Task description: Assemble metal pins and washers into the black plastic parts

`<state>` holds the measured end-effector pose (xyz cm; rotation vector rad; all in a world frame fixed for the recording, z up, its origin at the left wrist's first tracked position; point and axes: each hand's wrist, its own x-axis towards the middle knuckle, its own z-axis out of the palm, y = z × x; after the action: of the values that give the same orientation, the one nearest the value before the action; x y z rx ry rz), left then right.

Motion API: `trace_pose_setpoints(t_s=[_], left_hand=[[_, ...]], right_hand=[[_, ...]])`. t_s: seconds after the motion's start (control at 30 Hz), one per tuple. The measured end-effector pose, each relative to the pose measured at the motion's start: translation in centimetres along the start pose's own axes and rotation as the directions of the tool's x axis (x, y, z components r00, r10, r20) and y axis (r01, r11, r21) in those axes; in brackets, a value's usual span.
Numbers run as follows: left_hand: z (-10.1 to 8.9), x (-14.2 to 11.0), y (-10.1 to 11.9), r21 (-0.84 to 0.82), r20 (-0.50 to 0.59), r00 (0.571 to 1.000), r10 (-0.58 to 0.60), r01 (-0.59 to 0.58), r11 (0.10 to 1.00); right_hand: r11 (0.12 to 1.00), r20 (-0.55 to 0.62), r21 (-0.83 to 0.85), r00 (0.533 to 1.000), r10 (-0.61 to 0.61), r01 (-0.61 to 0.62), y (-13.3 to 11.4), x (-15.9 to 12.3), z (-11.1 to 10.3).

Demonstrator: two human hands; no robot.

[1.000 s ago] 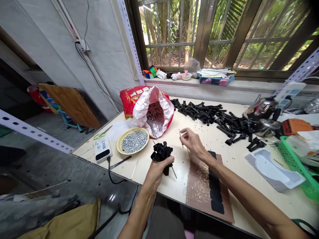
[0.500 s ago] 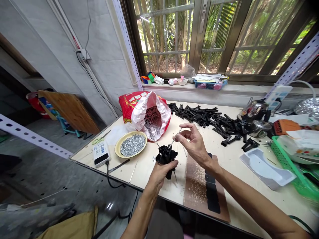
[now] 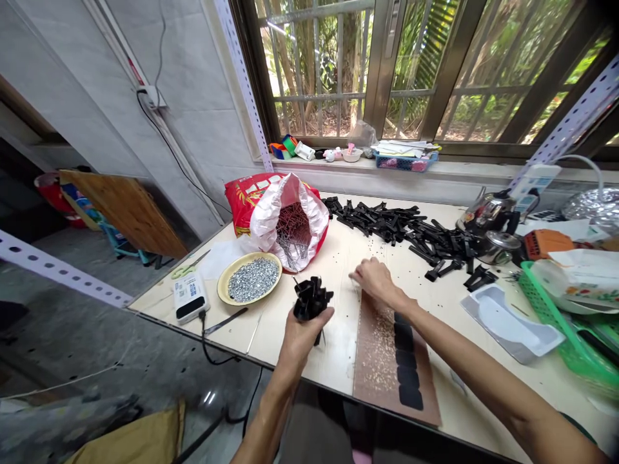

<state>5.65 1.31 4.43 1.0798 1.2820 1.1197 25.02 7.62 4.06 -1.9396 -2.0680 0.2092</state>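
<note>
My left hand (image 3: 302, 332) is closed around a bundle of black plastic parts (image 3: 311, 299), held upright just above the table's near edge. My right hand (image 3: 374, 281) rests low on the table top beside the brown board (image 3: 382, 351), fingers bent and pinched toward the surface; what they hold, if anything, is too small to see. A thin metal pin pokes out under the bundle. An open red and white bag of metal pins (image 3: 290, 222) and a yellow dish of small silver pieces (image 3: 250, 279) lie to the left.
A heap of black plastic parts (image 3: 411, 229) spreads across the far table. A kettle (image 3: 491, 216), white tray (image 3: 510, 319) and green basket (image 3: 563, 316) sit right. A power bank (image 3: 189, 298) with cable and scissors (image 3: 186, 267) lie at the left corner. The window sill holds small items.
My right hand, which held a thin pin up at the bundle half a second ago, has dropped to the table. The left hand keeps the bundle, slightly lower.
</note>
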Motion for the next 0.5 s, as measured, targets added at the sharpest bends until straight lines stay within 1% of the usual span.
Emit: trace_pose_setpoints(t_s=[0.03,0.13,0.2,0.23,0.3,0.33,0.37,0.4,0.43,0.47,0.5], left_hand=[[0.0,-0.1,0.0,0.024,-0.018,1.000,0.006,-0.006,1.000],[0.2,0.1,-0.3,0.024,-0.021,1.000,-0.007,0.007,1.000],[0.1,0.4,-0.4,-0.039,0.000,0.999,-0.052,0.052,0.998],[0.0,0.6,-0.4,-0.080,0.013,0.997,-0.082,0.082,0.993],[-0.4,1.0,-0.4,-0.144,0.026,0.989,-0.142,0.145,0.979],[-0.6,1.1,-0.4,-0.153,0.026,0.985,-0.172,0.174,0.973],[-0.7,1.2,-0.4,-0.146,0.031,0.981,-0.191,0.193,0.970],[-0.8,1.4,-0.4,-0.128,0.040,0.979,-0.199,0.203,0.971],[-0.9,1.4,-0.5,-0.105,0.047,0.979,-0.201,0.205,0.973],[-0.8,1.5,-0.6,-0.079,0.057,0.979,-0.197,0.202,0.976],[-0.7,1.5,-0.7,-0.049,0.065,0.980,-0.188,0.191,0.980]], right_hand=[[0.998,0.032,-0.058,0.999,0.034,-0.032,0.3,0.2,1.2],[0.997,0.040,-0.074,0.998,0.041,-0.038,0.1,0.1,4.3],[0.997,0.031,-0.063,0.999,0.042,-0.040,-0.3,0.1,5.2],[0.998,0.024,-0.049,0.999,0.048,-0.047,-0.5,0.2,5.2],[0.998,0.012,-0.009,0.998,0.060,-0.060,-0.6,0.6,4.0],[0.998,0.002,0.030,0.999,0.054,-0.054,-0.6,0.8,2.9],[0.995,-0.013,0.097,1.000,0.025,-0.024,-0.6,1.0,1.5],[0.982,-0.037,0.184,0.999,-0.036,0.043,-0.7,1.1,0.0],[0.951,-0.074,0.276,0.989,-0.126,0.142,-0.9,1.0,-1.6],[0.899,-0.123,0.351,0.964,-0.234,0.263,-1.3,0.9,-3.2],[0.835,-0.172,0.387,0.920,-0.351,0.391,-1.8,0.7,-4.7]])
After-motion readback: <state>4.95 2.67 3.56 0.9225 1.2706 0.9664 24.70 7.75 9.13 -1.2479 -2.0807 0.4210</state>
